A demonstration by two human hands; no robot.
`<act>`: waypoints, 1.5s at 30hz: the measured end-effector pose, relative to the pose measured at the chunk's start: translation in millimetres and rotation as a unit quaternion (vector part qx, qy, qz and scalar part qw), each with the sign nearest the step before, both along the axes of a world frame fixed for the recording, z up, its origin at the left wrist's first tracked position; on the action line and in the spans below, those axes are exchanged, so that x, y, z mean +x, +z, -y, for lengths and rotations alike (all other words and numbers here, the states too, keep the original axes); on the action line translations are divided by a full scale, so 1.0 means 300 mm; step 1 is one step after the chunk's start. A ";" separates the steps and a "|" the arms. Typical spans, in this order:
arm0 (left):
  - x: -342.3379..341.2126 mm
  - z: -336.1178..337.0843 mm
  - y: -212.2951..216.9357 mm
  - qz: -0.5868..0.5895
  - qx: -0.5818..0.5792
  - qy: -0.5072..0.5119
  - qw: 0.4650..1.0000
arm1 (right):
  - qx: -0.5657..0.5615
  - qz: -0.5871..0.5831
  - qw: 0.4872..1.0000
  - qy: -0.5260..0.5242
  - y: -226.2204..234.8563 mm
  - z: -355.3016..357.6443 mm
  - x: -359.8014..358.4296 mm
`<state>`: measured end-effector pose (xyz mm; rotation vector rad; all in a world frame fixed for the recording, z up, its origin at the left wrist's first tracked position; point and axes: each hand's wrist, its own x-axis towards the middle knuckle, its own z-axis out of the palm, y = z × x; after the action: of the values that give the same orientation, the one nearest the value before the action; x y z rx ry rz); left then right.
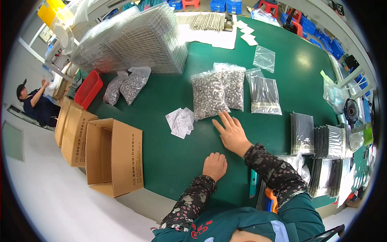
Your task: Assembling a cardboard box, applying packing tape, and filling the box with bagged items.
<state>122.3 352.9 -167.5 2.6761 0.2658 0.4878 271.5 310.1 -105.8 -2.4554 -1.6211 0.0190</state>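
Right hand (234, 136): fingers spread, tips at near edge of bag of small parts (209, 97). Left hand (215, 166): fingers curled, on worktop (169, 161). Paper slips (180, 122) left of right fingertips.

A person's two hands over a green desk (161, 161). The right hand (234, 136) reaches forward, spread fingers (228, 118) at the lower edge of a clear bag of small greyish pieces (208, 94); a similar bag (236, 88) lies against its right side. The left hand (215, 166) rests loosely curled, nearer the body. Printed paper slips (179, 122) lie left of the bags; farther left stands an open cardboard box (127, 157).
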 end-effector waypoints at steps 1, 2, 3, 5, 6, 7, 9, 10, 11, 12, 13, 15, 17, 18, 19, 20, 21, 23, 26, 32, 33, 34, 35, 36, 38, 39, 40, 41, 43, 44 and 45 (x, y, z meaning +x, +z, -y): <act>0.004 -0.009 0.008 0.002 0.001 -0.002 1.000 | 0.002 0.002 1.000 0.002 -0.009 -0.033 0.020; 0.003 -0.010 0.008 0.004 0.004 0.000 1.000 | 0.005 0.046 0.999 0.023 -0.025 -0.063 0.039; -0.002 -0.002 0.002 -0.004 0.002 -0.002 1.000 | 0.009 0.089 0.995 0.043 -0.038 -0.089 0.057; 0.007 0.001 -0.004 -0.009 0.005 -0.001 1.000 | -0.027 0.113 0.992 0.047 -0.058 -0.135 0.111; 0.011 0.001 -0.006 -0.009 0.001 -0.011 1.000 | -0.017 0.145 0.988 0.049 -0.077 -0.151 0.142; 0.005 0.002 -0.003 -0.013 -0.003 -0.019 1.000 | -0.007 0.174 0.983 0.053 -0.082 -0.168 0.158; 0.004 -0.004 -0.001 -0.012 0.000 -0.019 1.000 | -0.004 0.175 0.983 0.049 -0.094 -0.198 0.183; 0.001 -0.002 0.001 -0.009 0.001 -0.018 1.000 | -0.021 0.188 0.981 0.046 -0.091 -0.211 0.188; 0.000 -0.001 0.002 -0.007 0.002 -0.018 1.000 | -0.039 0.200 0.978 0.043 -0.087 -0.225 0.194; 0.000 -0.002 0.004 -0.010 0.001 -0.017 1.000 | -0.039 0.179 0.983 0.029 -0.082 -0.247 0.200; 0.006 -0.004 0.005 -0.006 0.002 -0.021 1.000 | -0.041 0.178 0.983 0.027 -0.080 -0.267 0.211; 0.018 0.000 0.008 -0.003 0.002 -0.027 1.000 | -0.016 0.147 0.989 -0.019 -0.078 -0.303 0.234; 0.020 -0.003 0.012 -0.007 -0.001 -0.024 1.000 | 0.004 0.129 0.991 -0.033 -0.089 -0.344 0.261; 0.023 -0.006 0.014 -0.006 -0.002 -0.028 1.000 | 0.010 0.102 0.994 -0.025 -0.087 -0.354 0.281; 0.020 -0.008 0.014 -0.008 -0.004 -0.024 1.000 | 0.017 0.073 0.997 -0.011 -0.084 -0.368 0.289; 0.017 -0.011 0.013 -0.010 -0.006 -0.021 1.000 | 0.017 0.047 0.999 0.012 -0.077 -0.370 0.300; 0.012 -0.014 0.010 -0.008 -0.008 -0.019 1.000 | 0.016 0.048 0.999 0.014 -0.073 -0.343 0.295; 0.005 -0.016 -0.005 -0.021 -0.012 -0.014 1.000 | 0.040 0.040 0.997 -0.052 0.002 -0.262 0.237; 0.012 -0.011 0.004 -0.008 -0.001 -0.012 1.000 | -0.007 -0.002 0.990 -0.141 -0.045 -0.134 0.213; 0.006 0.002 0.020 -0.029 0.005 -0.017 0.999 | 0.065 0.022 0.980 -0.186 -0.184 -0.111 0.249; 0.001 0.002 0.015 -0.034 0.007 -0.023 0.999 | 0.066 0.017 0.979 -0.192 -0.192 -0.125 0.256; -0.005 0.001 0.009 -0.027 0.011 -0.017 0.999 | 0.077 0.014 0.979 -0.187 -0.195 -0.142 0.271; -0.006 0.006 0.006 -0.019 0.015 -0.014 1.000 | 0.087 0.012 0.979 -0.184 -0.192 -0.146 0.294; -0.006 0.010 0.003 -0.023 0.014 -0.022 0.999 | 0.090 0.007 0.979 -0.184 -0.189 -0.150 0.322; -0.002 0.010 0.006 -0.030 0.016 -0.016 0.999 | 0.074 -0.011 0.981 -0.176 -0.161 -0.152 0.364; -0.001 0.006 0.006 -0.038 0.012 -0.025 0.999 | 0.067 -0.035 0.982 -0.172 -0.146 -0.148 0.375; 0.004 0.006 0.008 -0.029 0.018 -0.025 0.999 | 0.045 -0.039 0.985 -0.160 -0.125 -0.133 0.393; 0.010 0.007 0.009 -0.020 0.022 -0.027 0.999 | 0.022 -0.044 0.988 -0.149 -0.110 -0.102 0.394; 0.005 -0.013 0.015 -0.027 0.025 -0.024 0.999 | 0.011 -0.030 0.991 -0.131 -0.002 -0.041 0.325; 0.013 -0.013 0.010 -0.022 0.032 -0.019 0.999 | -0.025 -0.098 0.992 -0.077 0.043 0.012 0.310; 0.017 -0.008 0.000 -0.015 0.035 -0.022 0.999 | -0.057 -0.168 0.984 -0.025 0.071 0.067 0.295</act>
<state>127.3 355.2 -167.5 2.7540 0.2026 0.4509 360.1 290.0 -84.5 -2.4102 -1.4465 0.5037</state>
